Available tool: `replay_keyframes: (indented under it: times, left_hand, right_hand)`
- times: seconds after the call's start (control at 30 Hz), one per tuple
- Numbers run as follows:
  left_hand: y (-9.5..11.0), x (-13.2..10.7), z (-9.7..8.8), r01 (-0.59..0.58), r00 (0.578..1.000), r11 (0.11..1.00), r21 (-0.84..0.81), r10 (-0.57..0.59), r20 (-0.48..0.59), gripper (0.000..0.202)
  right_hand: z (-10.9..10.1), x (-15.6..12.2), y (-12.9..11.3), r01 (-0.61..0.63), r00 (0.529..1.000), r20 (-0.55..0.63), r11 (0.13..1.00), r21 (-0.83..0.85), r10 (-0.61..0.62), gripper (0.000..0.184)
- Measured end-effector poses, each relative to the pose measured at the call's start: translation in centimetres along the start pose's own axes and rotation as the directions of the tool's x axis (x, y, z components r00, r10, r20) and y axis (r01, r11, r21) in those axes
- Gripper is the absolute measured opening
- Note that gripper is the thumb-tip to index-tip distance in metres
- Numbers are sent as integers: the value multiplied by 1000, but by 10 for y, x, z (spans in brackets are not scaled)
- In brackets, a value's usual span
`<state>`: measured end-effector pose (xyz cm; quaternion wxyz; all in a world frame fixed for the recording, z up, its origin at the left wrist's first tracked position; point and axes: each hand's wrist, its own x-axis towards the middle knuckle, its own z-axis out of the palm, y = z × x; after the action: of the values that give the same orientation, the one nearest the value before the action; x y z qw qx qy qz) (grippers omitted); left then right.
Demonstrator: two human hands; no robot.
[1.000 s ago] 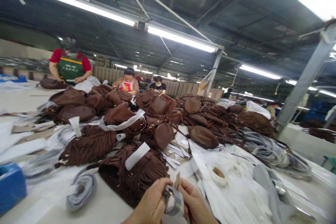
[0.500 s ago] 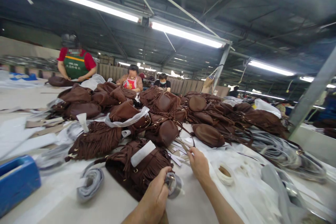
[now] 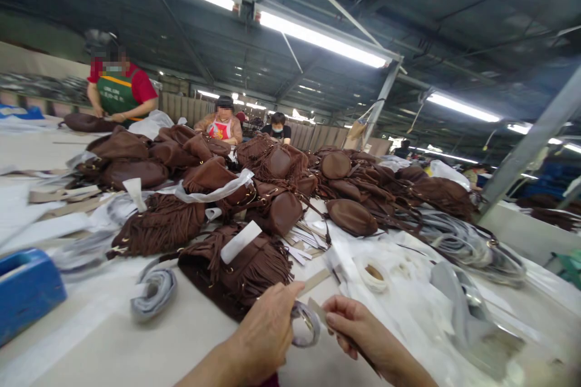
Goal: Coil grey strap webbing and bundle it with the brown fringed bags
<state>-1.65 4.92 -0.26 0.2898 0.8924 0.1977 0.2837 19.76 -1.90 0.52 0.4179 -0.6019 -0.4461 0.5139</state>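
Note:
My left hand (image 3: 267, 323) is closed on a roll of clear tape (image 3: 305, 325), its ring facing right. Close beside it, my right hand (image 3: 354, 326) pinches a thin, flat greyish strip (image 3: 318, 312), whose tip comes up to the tape roll. A dark narrow end shows below the right palm; whether it belongs to the same piece I cannot tell. Just beyond my left hand lies a dark brown fringed bag (image 3: 245, 269) with a white paper slip (image 3: 240, 242) on it. A beige strip (image 3: 316, 280) rests on the table past my fingertips.
Brown bags (image 3: 276, 163) are heaped across the table. A blue tape dispenser (image 3: 29, 293) stands at left, near a plastic-wrapped coil (image 3: 154, 293). White tape roll (image 3: 373, 275) and plastic sheets (image 3: 403, 314) lie at right. Several co-workers, one in a green apron (image 3: 118, 94), are behind the heap.
My right hand has come back from the pile of strips toward me, bringing the flat strip beside the tape roll. My left hand still holds the roll. The view has shifted slightly.

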Motion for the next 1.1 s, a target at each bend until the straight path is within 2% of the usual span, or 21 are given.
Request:
replay_keyframes:
  times: [0.1, 0.2, 0.27, 0.37, 0.47, 0.53, 0.6, 0.63, 0.7, 0.77, 0.8, 0.83, 0.87, 0.93, 1.0, 1.03, 1.1]
  left_hand:
    - [8, 2, -5, -55, 995, 994, 94, 48, 84, 55]
    - [15, -2, -13, -172, 978, 972, 161, 149, 148, 32]
    - [17, -11, -17, -248, 959, 947, 203, 211, 188, 27]
    - [16, -26, -22, -277, 950, 928, 250, 226, 215, 32]
    - [14, -38, -24, -249, 958, 929, 273, 194, 212, 37]
    - [16, -46, -25, -217, 965, 937, 274, 163, 207, 37]
    - [21, -59, -26, -175, 978, 948, 265, 135, 160, 36]
    - [23, -68, -26, -147, 987, 955, 256, 126, 97, 36]
    - [29, -91, -22, -35, 991, 980, 194, 59, -120, 38]
    - [33, -115, -15, 138, 941, 990, 10, -128, -314, 32]
    - [35, -125, -9, 219, 906, 968, -120, -247, -343, 29]
    - [36, -133, -3, 293, 872, 921, -257, -368, -322, 29]
    - [36, -140, 3, 358, 841, 847, -393, -475, -259, 33]
    - [37, -146, 17, 410, 789, 651, -639, -605, -110, 40]
    - [36, -148, 27, 389, 752, 456, -801, -659, -10, 45]
    - [36, -148, 30, 376, 753, 402, -835, -657, 23, 48]
    - [33, -149, 34, 396, 766, 393, -830, -640, 63, 52]
  right_hand:
    - [4, -3, -2, -42, 998, 36, 999, 9, 41, 36]
    - [23, -8, -4, -186, 980, 115, 961, 206, 165, 46]
    - [39, -14, -3, -255, 958, 203, 922, 292, 201, 52]
    - [60, -22, 1, -224, 950, 278, 928, 297, 141, 56]
    - [78, -26, 7, -160, 958, 277, 937, 309, 72, 64]
    - [91, -28, 14, -79, 968, 252, 926, 369, -18, 64]
    - [106, -30, 25, 27, 978, 173, 891, 453, -118, 67]
    - [113, -32, 30, 73, 981, 123, 872, 484, -150, 72]
    - [127, -36, 42, 120, 986, 43, 857, 502, -163, 87]
    - [139, -41, 53, 130, 989, 0, 867, 482, -148, 102]
    - [144, -43, 58, 133, 990, -15, 875, 465, -142, 107]
    - [148, -45, 62, 133, 990, -24, 889, 439, -136, 110]
    - [152, -47, 66, 132, 991, -25, 907, 401, -133, 111]
    - [158, -49, 71, 122, 992, -7, 944, 306, -126, 108]
    - [162, -49, 75, 118, 992, 13, 966, 229, -124, 104]
    - [164, -48, 76, 123, 991, 18, 971, 207, -130, 103]
    - [167, -45, 75, 143, 988, 29, 974, 177, -151, 98]
